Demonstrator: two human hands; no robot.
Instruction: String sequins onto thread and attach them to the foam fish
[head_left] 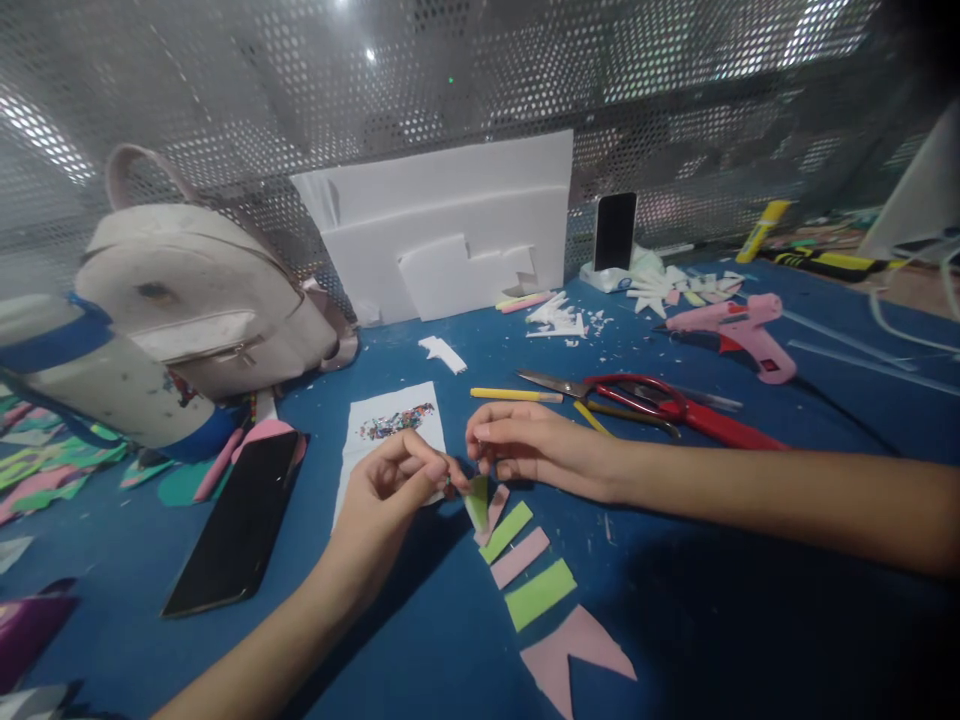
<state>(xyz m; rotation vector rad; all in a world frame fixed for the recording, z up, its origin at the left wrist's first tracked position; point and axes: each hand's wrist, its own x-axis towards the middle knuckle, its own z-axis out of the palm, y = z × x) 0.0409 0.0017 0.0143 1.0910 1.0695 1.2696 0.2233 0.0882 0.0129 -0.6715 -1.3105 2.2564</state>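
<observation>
My left hand is closed in a pinch beside the upper end of a row of felt-like pieces; what sits between its fingertips is too small to make out. Opposite it, my right hand has its fingers curled and pressed together, with their contents hidden. Just below both hands, a narrow green piece reaches up to my left fingertips. From it the row runs down with pink and green strips, among them a wide green strip, and a notched pink piece at the lower end.
Behind my hands lies a white paper with colourful bits. Scissors, a yellow stick and a pink glue gun are to the right. At left are a black phone, a bottle and a backpack.
</observation>
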